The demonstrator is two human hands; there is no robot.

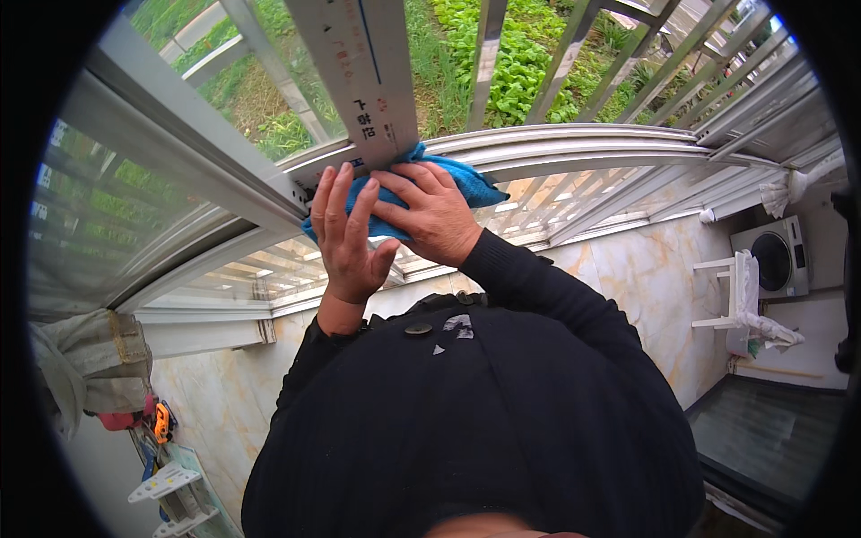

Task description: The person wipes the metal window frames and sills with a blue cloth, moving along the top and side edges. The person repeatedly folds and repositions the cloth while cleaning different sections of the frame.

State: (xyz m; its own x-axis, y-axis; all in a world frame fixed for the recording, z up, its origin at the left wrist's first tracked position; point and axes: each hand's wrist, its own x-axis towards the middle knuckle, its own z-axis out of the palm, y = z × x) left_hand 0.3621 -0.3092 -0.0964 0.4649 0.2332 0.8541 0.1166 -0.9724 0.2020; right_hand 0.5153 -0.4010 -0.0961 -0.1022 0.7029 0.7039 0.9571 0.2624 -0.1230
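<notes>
A bright blue cloth [474, 181] is bunched against the window frame, at the foot of a wide white upright profile [383, 101] that bears printed writing. My right hand [430, 215] lies over the cloth with its fingers spread, pressing it to the frame. Just to its left, my left hand [350, 235] is raised with fingers extended and thumb apart, in front of the cloth's left part. Whether its fingertips touch the cloth or the frame cannot be told. Part of the cloth is hidden under both hands.
Sliding window tracks [565, 144] run to the right, with metal security bars [558, 60] and green plants outside. A gathered curtain [101, 363] hangs at left, near a white stepped stand [171, 494]. To the right are a white stool [723, 296] and a washing machine [770, 259].
</notes>
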